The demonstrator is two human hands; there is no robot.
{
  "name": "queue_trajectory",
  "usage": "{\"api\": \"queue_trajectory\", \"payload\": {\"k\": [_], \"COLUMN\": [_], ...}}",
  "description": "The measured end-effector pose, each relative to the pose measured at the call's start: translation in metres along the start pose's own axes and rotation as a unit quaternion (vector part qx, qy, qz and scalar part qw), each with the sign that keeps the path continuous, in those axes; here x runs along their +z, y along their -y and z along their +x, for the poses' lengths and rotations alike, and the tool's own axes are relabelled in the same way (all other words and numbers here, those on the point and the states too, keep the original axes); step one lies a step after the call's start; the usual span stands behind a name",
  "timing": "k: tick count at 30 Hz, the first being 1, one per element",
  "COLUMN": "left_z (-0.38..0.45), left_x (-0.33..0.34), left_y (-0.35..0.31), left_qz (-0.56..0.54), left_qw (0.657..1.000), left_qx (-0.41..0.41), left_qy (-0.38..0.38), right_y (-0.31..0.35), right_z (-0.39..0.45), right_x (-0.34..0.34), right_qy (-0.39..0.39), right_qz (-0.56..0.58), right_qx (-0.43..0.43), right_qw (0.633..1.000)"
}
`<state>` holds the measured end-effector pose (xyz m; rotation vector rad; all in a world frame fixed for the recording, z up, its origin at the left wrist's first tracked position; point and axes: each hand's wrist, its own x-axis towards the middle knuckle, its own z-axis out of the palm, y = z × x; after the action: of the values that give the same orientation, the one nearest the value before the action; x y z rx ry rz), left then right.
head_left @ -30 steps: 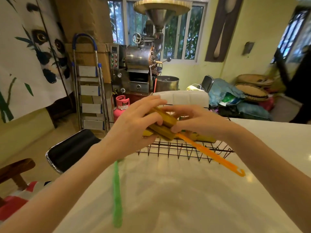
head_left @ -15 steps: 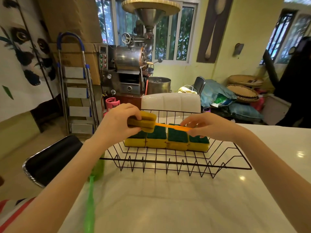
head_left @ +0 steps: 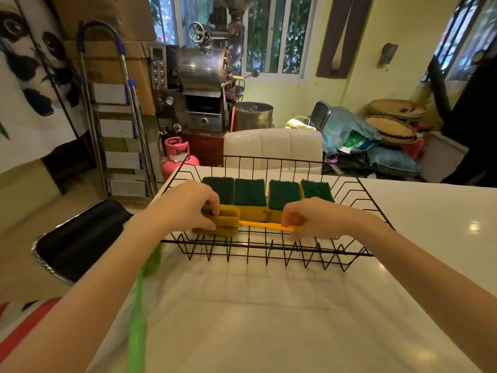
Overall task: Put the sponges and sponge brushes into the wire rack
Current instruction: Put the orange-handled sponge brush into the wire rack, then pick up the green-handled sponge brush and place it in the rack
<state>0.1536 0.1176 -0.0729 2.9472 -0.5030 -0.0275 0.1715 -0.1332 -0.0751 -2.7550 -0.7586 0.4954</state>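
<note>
Cluttered home or small café back room. Steel coffee roaster (head_left: 201,84) by barred windows (head_left: 274,33); stepladder (head_left: 115,117), pink gas cylinder (head_left: 177,157), woven trays (head_left: 391,127), white counter (head_left: 269,319).

Black wire rack (head_left: 269,250) holding four green-topped yellow sponges (head_left: 250,196) beyond the hands; orange-handled sponge brush (head_left: 223,220) horizontal between them.

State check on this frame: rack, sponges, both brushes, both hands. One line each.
wire rack: upright on the white counter, partly filled
four sponges: in the rack, side by side, green face up
orange sponge brush: held level, low in the rack in front of the sponges
green sponge brush: on the counter, outside the rack, partly behind the left arm
left hand: gripping the orange brush's sponge head
right hand: gripping its handle
</note>
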Motion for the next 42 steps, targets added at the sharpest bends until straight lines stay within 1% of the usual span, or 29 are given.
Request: {"api": "queue_trajectory", "payload": {"k": [4,10,15,19,23,25,28,31,33,36,38,40,42], "left_z": [0.0,0.002,-0.001,-0.007,-0.025,-0.039,-0.061,-0.083,-0.095,-0.11,-0.117,-0.121,-0.124], "left_x": [0.002,0.004,0.003,-0.002,-0.013,-0.018,-0.022,-0.019,-0.014,-0.003,0.008,0.019,0.028], "left_y": [0.002,0.0,0.002,0.001,0.003,0.005,0.01,0.021,0.03,0.042,0.05,0.055,0.054], "left_qz": [0.002,-0.003,-0.01,-0.038,-0.092,-0.155,-0.217,-0.269,-0.305,-0.361,-0.388,-0.42,-0.463], "left_qw": [1.0,0.999,0.999,0.999,0.994,0.981,0.947,0.914,0.895,0.865,0.854,0.844,0.827], "left_qx": [-0.008,0.003,0.003,-0.002,-0.006,-0.011,-0.03,-0.066,-0.095,-0.138,-0.16,-0.174,-0.189], "left_qy": [0.027,0.044,0.046,0.015,-0.05,-0.118,-0.237,-0.296,-0.311,-0.319,-0.308,-0.285,-0.256], "right_y": [0.005,0.005,0.006,0.013,0.031,0.048,0.081,0.113,0.131,0.156,0.168,0.176,0.18], "right_z": [0.001,0.002,0.002,-0.002,-0.007,-0.011,-0.02,-0.029,-0.037,-0.045,-0.042,-0.032,-0.02], "right_x": [0.004,0.012,0.009,0.002,-0.002,-0.001,0.005,0.018,0.029,0.047,0.061,0.076,0.088], "right_qy": [0.019,0.045,0.043,0.015,-0.041,-0.083,-0.142,-0.199,-0.21,-0.177,-0.134,-0.078,-0.028], "right_qz": [0.012,-0.021,-0.018,0.006,0.036,0.069,0.113,0.152,0.176,0.178,0.176,0.206,0.257], "right_qx": [0.032,0.038,0.041,0.022,-0.028,-0.058,-0.105,-0.159,-0.193,-0.226,-0.214,-0.157,-0.082], "right_qw": [0.999,0.998,0.998,1.0,0.998,0.992,0.978,0.955,0.942,0.941,0.951,0.963,0.962]}}
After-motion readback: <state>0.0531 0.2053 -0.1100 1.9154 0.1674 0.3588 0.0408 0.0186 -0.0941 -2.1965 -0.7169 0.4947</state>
